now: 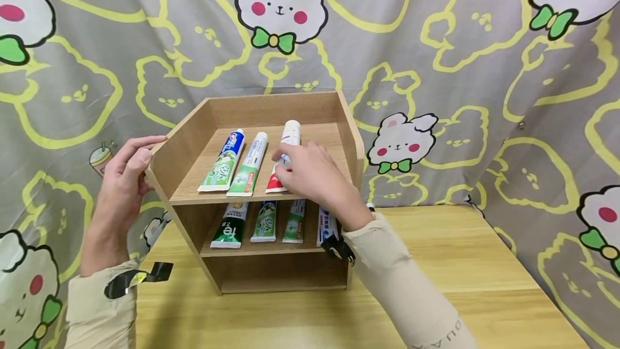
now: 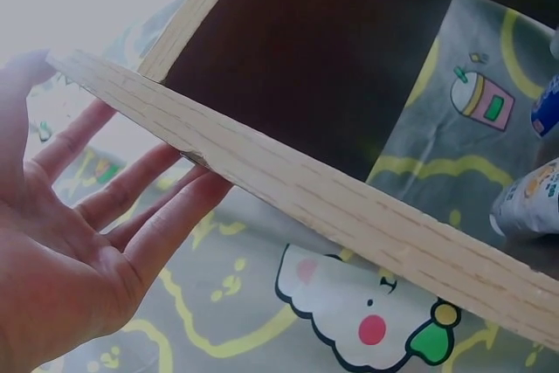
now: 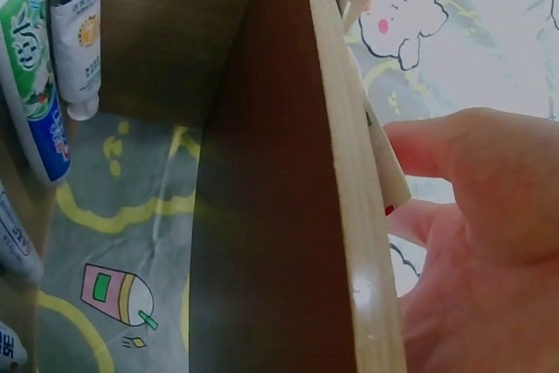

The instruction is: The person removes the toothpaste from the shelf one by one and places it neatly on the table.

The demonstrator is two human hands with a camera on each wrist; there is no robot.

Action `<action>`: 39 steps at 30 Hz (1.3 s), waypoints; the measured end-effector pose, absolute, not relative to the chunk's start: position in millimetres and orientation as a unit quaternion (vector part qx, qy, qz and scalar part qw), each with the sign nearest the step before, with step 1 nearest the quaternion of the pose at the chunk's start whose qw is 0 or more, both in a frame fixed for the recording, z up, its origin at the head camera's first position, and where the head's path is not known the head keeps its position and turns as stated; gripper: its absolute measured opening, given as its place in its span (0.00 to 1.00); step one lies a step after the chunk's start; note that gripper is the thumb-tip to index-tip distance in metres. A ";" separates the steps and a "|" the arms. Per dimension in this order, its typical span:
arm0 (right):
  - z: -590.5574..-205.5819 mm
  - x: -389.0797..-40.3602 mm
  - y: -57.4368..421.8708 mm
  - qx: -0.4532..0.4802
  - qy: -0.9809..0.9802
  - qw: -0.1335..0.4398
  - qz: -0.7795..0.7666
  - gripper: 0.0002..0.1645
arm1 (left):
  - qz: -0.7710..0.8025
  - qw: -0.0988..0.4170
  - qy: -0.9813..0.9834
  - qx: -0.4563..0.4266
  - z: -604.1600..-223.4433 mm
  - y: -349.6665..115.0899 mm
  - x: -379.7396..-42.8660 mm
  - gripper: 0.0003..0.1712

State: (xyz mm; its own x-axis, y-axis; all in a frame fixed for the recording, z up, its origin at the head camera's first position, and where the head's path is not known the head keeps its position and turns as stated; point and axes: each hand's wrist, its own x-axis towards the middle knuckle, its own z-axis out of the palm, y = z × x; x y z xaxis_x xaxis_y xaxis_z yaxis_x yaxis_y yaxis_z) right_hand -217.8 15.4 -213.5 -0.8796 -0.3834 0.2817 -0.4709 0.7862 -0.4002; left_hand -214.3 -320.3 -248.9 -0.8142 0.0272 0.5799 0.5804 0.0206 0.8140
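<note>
A three-tier wooden shelf [image 1: 271,102] stands on the table. My left hand [image 1: 118,187] touches its left side panel, fingers extended along the outer face and thumb by the front edge. On the top tier, my right hand [image 1: 315,171] pinches a red-and-white toothpaste tube [image 1: 291,132] between thumb and fingers, hiding part of it. In the right wrist view, the fingers [image 3: 419,150] reach the tube's flat end [image 3: 389,176]. Left of it lie a green-and-white toothpaste tube [image 1: 249,166] and a blue-and-green toothpaste tube [image 1: 223,163], side by side.
Several more tubes lie on the middle tier, among them a dark green tube [image 1: 229,229] and a blue-and-white tube [image 1: 326,225] partly behind the right wrist. Below is the bottom tier [image 1: 286,279]. A patterned curtain [image 1: 368,15] hangs behind the wooden table [image 1: 465,263].
</note>
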 end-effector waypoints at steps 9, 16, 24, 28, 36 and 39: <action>-211.5 -223.0 19.6 0.214 -0.934 0.069 0.277 0.17 | -0.662 0.208 -0.686 -0.218 -247.3 -313.9 -214.7 0.21; -211.6 -220.2 30.1 0.212 -0.913 0.099 0.333 0.13 | -0.667 0.212 -0.682 -0.213 -245.5 -310.8 -215.1 0.22; -212.6 -216.2 42.5 0.215 -0.871 0.060 0.438 0.16 | -0.672 0.222 -0.678 -0.197 -243.8 -310.0 -214.4 0.21; -216.4 -214.7 44.2 0.213 -0.835 0.034 0.507 0.18 | -0.677 0.226 -0.673 -0.196 -244.3 -311.9 -215.1 0.21; -228.0 -211.3 46.1 0.201 -0.782 0.008 0.589 0.21 | -0.678 0.226 -0.673 -0.191 -247.7 -315.3 -213.9 0.20; -231.4 -208.7 48.2 0.205 -0.783 0.021 0.587 0.22 | -0.673 0.226 -0.679 -0.189 -248.6 -315.8 -213.1 0.21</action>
